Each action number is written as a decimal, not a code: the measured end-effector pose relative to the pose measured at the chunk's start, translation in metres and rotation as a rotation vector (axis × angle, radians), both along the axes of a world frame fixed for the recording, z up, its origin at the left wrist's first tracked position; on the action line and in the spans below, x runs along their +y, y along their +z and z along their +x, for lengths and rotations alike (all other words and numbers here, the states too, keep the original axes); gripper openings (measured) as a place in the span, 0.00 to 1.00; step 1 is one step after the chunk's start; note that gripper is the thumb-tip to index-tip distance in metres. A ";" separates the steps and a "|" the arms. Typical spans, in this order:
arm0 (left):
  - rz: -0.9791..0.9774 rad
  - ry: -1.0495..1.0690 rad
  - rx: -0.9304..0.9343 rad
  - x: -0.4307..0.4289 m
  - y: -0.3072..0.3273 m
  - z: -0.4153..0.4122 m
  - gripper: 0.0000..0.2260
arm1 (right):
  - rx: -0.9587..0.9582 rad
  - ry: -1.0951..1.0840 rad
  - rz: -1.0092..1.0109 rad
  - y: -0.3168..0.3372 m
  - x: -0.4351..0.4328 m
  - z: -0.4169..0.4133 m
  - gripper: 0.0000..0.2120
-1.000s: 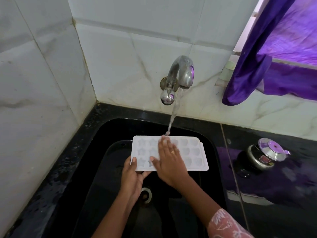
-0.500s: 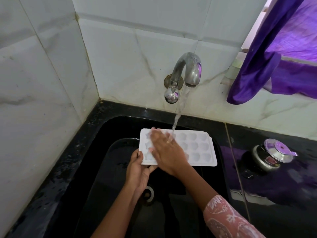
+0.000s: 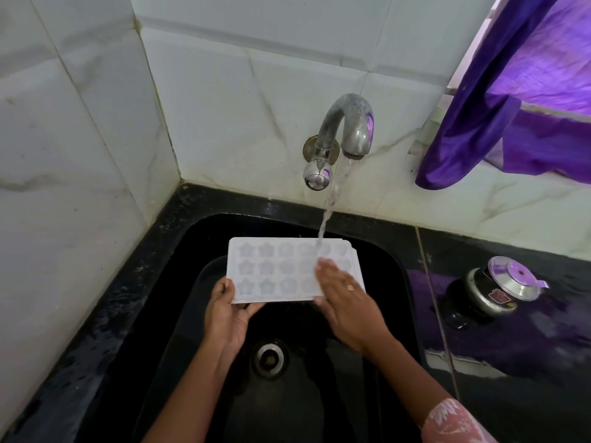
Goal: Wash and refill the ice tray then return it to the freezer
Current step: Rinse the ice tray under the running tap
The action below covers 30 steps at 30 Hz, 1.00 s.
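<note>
A white ice tray (image 3: 271,270) with star and heart shaped cells is held level over the black sink (image 3: 198,238). Water runs from the steel tap (image 3: 348,129) onto the tray's far right cells. My left hand (image 3: 227,311) grips the tray's near left corner, thumb on top. My right hand (image 3: 345,298) lies flat with straight fingers on the tray's right part and covers several cells there.
The sink drain (image 3: 268,358) sits below the hands. White marble tiles (image 3: 80,187) close in the left and back. On the black counter to the right stands a dark pot with a steel lid (image 3: 499,289). A purple curtain (image 3: 499,91) hangs at the upper right.
My right hand has slid from the tray's left part to its right part. The tray has shifted so the water stream now lands on its far right cells.
</note>
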<state>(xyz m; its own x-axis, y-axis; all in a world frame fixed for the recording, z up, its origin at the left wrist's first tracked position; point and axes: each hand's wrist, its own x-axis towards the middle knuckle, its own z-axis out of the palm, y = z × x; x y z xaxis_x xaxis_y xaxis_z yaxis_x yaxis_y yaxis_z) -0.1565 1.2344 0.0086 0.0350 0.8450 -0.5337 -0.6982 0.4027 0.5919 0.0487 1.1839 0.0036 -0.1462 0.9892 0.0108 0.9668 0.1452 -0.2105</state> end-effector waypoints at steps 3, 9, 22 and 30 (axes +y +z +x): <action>-0.005 0.000 0.022 0.002 -0.004 -0.010 0.07 | -0.106 -0.101 0.013 -0.003 -0.004 0.019 0.34; -0.057 0.011 0.027 -0.001 0.002 0.003 0.08 | -0.054 -0.033 0.013 0.005 0.002 -0.033 0.37; -0.082 -0.182 0.199 0.002 0.007 -0.004 0.17 | -0.204 0.142 0.390 0.030 0.008 -0.025 0.20; 0.215 -0.434 0.552 -0.005 0.007 -0.013 0.15 | 0.162 -0.117 0.055 0.060 0.055 -0.010 0.15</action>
<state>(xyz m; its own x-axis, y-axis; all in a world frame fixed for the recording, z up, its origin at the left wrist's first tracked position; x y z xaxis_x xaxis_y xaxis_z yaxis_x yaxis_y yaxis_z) -0.1695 1.2295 0.0161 0.1640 0.9043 -0.3942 -0.0800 0.4104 0.9084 0.0384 1.2386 0.0632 -0.0225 0.9966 0.0798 0.9318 0.0498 -0.3594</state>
